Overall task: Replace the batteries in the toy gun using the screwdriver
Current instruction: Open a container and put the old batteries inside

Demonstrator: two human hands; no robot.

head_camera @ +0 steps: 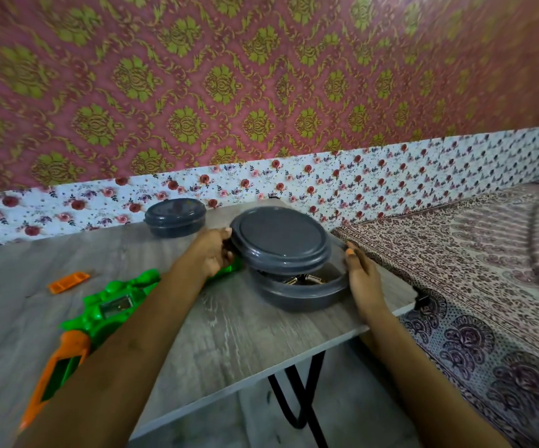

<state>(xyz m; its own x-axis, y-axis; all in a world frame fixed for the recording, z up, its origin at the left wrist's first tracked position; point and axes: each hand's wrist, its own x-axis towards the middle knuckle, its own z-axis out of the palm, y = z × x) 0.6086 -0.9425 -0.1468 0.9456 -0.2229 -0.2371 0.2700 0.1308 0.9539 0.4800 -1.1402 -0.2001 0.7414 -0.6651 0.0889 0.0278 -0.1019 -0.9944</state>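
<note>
Two bare forearms reaching forward over a grey wood-grain worktop (pixel 229 334), black metal legs (pixel 300 399) beneath its near right corner.

Nearest, left of and nearer than the left-hand fingers: green and orange toy gun (pixel 99 315), flat on the worktop, partly hidden under the left forearm, orange grip toward the near edge, green front end showing just below the left hand. Battery compartment (pixel 116 306) on its upper side uncovered, rectangular; contents not discernible.

Farther left of the gun and apart from it: small flat orange cover (pixel 68 281), loose on the worktop.

Left hand (pixel 216 250): fingers curled round the left edge of a round grey lid (pixel 281 240), clamped on it. Lid raised and tilted above its container, gap open on the near side.

Grey container (pixel 303 295): round, on the worktop directly under the lid, between the two hands, near the worktop's right edge. Several small dark pieces (pixel 303 279) with brassy ends visible through the gap; too small to identify.

Right hand (pixel 360 279): laid against the container's right rim, one orange-nailed fingertip (pixel 349 252) touching the rim; remaining fingers hidden, curled or straight impossible to tell.

Beyond the left-hand fingers: second grey container (pixel 175 218), smaller, lidded, at the worktop's far edge by the wall.

Right of the right-hand fingers: bed (pixel 488 270) under a paisley sheet, alongside the worktop.

Farthest: white floral band (pixel 391 176) low on the wall, pink and green damask wallpaper (pixel 261 76) above.
</note>
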